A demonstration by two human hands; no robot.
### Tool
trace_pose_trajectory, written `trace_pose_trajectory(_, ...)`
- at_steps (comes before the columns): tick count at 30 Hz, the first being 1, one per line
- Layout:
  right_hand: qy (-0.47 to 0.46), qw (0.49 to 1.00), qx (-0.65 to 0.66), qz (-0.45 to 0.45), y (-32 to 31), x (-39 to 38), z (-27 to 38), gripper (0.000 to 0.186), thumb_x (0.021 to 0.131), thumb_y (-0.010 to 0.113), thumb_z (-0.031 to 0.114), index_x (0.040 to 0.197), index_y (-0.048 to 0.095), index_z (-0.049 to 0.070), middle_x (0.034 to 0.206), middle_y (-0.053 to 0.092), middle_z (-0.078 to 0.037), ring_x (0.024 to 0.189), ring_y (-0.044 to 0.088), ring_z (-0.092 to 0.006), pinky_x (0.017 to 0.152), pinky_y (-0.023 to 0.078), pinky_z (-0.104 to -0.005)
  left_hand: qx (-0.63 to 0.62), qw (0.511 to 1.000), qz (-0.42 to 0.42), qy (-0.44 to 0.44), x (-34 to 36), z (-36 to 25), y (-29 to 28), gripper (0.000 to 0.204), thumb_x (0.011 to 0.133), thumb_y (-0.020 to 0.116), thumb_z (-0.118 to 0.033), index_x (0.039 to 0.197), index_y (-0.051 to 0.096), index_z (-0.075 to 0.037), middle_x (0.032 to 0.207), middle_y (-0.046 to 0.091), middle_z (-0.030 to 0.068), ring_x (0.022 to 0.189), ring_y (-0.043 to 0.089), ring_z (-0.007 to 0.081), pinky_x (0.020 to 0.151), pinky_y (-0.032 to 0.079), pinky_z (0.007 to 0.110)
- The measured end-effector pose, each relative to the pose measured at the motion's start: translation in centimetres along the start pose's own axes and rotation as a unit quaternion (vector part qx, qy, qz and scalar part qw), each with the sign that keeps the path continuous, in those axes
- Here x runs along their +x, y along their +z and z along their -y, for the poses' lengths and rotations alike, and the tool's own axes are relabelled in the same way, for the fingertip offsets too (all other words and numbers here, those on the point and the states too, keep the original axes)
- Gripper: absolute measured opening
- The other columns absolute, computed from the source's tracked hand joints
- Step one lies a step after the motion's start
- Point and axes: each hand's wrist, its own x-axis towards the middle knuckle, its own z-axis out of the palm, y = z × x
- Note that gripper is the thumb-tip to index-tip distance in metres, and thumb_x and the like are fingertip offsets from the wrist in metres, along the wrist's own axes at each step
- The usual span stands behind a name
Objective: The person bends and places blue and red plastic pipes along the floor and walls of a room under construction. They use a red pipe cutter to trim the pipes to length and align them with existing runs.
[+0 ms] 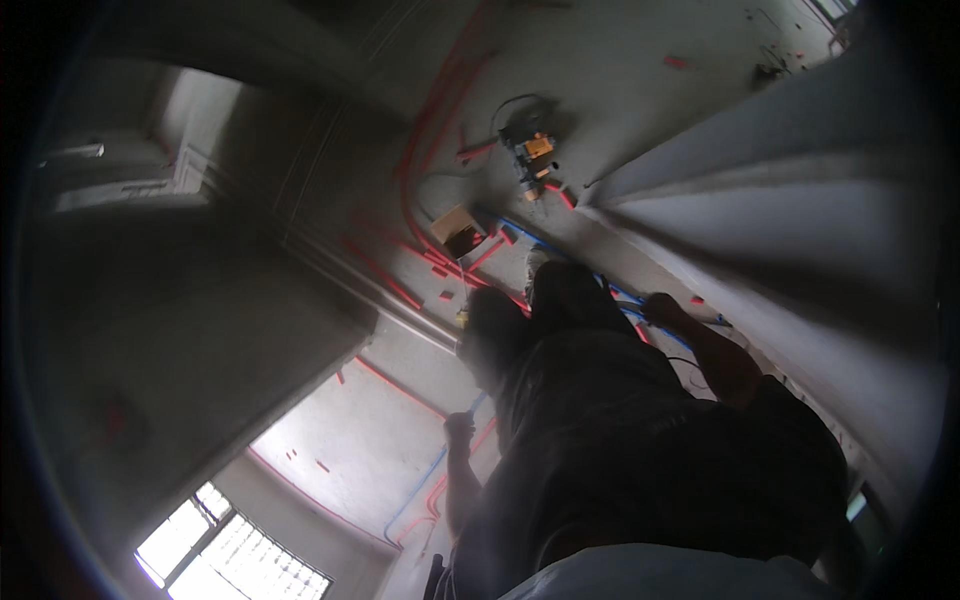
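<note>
My left hand [460,428] hangs beside my body, its fingers curled; whatever may be inside them is too blurred to make out. Behind it, a blue pipe [432,468] runs along the floor. On the other side, my right hand [660,308] is dark and rounded into a closed shape, and its palm is hidden. Blue pipes [625,292] pass along the floor close to that hand. My legs [565,300] stand between the two hands, near several red pipes.
Ahead lie an open cardboard box [458,228], scattered red pipe pieces [488,256] and a power tool with orange parts [538,147]. Long red pipes [410,165] curve across the floor. A pale wall [780,215] rises at right; a barred window [230,550] is lower left.
</note>
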Motion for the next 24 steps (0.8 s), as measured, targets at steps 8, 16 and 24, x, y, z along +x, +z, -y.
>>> trace_pose_trajectory(8, 0.370, 0.515, 0.751, -0.187, -17.4, 16.1, 2.0, 0.018, 0.097, 0.068, 0.024, 0.106, 0.066, 0.008, 0.086, 0.071, -0.007, 0.073, 0.072, -0.0192, 0.056, 0.056, -0.0352, 0.287, 0.917, 0.102, 0.258, 14.7, -18.2, -6.5, 0.022, 0.099, 0.062, -0.014, 0.078, 0.065, -0.006, 0.069, 0.060, 0.0017, 0.058, 0.057, 0.0165, 0.053, 0.048, 0.035)
trace_pose_trajectory(16, 0.684, 0.568, 0.439, -0.130, -9.1, 23.4, 9.6, 0.030, 0.103, 0.063, 0.032, 0.105, 0.070, 0.002, 0.090, 0.075, -0.017, 0.074, 0.074, -0.0271, 0.063, 0.061, -0.0461, 0.345, 0.894, 0.198, 0.204, 35.8, -61.5, -10.3, 0.025, 0.100, 0.059, -0.019, 0.081, 0.065, -0.004, 0.069, 0.057, 0.0050, 0.061, 0.055, 0.0179, 0.055, 0.046, 0.035)
trace_pose_trajectory(24, 0.705, 0.048, 0.694, -0.137, -22.0, 43.1, 15.5, 0.041, 0.100, 0.070, 0.033, 0.120, 0.069, -0.003, 0.104, 0.077, -0.021, 0.082, 0.078, -0.0320, 0.063, 0.062, -0.0486, 0.399, 0.848, 0.217, 0.274, 40.1, -102.2, 1.9, 0.022, 0.098, 0.061, -0.024, 0.092, 0.068, -0.004, 0.084, 0.063, 0.0083, 0.076, 0.060, 0.0232, 0.068, 0.049, 0.039)
